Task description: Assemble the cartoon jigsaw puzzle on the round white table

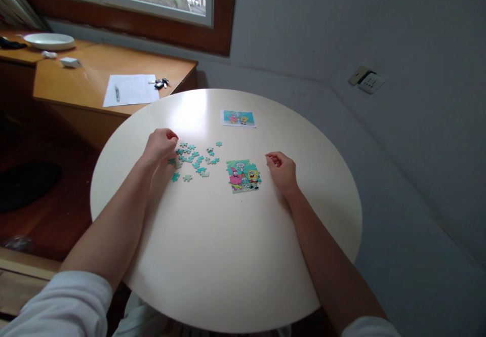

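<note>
On the left side of the round white table (212,256), the left hand (161,144) is resting close to the loose puzzle pieces (195,160). Its fingers are sitting curled in, with the tips close together. I'm not able to tell if a piece is hiding in them.

The loose pieces are lying to the right of those fingers and a bit toward the table's near edge. The closest ones are lying just beside the fingertips. They are pointing all sorts of ways, so the heap isn't showing one clear long side. The left hand is being much nearer to them than the right.

Next, the joined puzzle (243,176) is lying flat around the middle of the table. It is looking about as wide as it is tall. Past it, toward the far edge, the picture sheet (238,118) is lying flat, its long side running left to right.

Toward the right edge, the right hand (281,170) is resting just beside the joined puzzle, not touching it. Its fingers are sitting loosely bent and showing no piece, but I'm not able to tell if the tips are meeting.
</note>
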`<state>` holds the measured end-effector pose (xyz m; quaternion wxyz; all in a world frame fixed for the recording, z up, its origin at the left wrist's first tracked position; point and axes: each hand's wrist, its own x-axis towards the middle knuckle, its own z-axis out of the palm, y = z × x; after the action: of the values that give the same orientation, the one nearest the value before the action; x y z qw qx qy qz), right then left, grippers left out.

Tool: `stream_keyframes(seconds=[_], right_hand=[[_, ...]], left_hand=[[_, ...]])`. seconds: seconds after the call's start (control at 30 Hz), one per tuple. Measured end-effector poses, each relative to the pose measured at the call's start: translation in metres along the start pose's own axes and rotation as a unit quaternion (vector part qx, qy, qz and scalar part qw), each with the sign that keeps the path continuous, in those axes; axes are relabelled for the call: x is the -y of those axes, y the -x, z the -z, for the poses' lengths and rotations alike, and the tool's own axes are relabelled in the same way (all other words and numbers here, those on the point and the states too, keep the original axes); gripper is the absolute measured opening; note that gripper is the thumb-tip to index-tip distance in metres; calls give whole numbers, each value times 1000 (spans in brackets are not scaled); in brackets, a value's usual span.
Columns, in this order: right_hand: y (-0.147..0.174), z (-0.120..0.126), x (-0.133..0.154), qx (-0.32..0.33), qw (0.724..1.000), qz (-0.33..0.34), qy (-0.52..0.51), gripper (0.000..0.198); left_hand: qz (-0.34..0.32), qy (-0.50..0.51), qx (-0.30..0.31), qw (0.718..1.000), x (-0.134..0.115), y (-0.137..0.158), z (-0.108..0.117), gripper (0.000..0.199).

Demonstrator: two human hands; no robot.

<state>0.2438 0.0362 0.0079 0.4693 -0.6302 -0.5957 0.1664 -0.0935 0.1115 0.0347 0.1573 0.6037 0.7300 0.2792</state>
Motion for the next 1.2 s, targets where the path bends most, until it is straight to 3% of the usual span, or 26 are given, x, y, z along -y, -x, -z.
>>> stream_keyframes(seconds=[0.87,1.2], right_hand=[[0,0,0,2,1000,7,-2,23],[0,0,0,3,1000,2,-3,24]], left_hand=[[-19,-17,24,999,-2,3,-3,22],[-37,-88,14,995,-3,2,-16,16]])
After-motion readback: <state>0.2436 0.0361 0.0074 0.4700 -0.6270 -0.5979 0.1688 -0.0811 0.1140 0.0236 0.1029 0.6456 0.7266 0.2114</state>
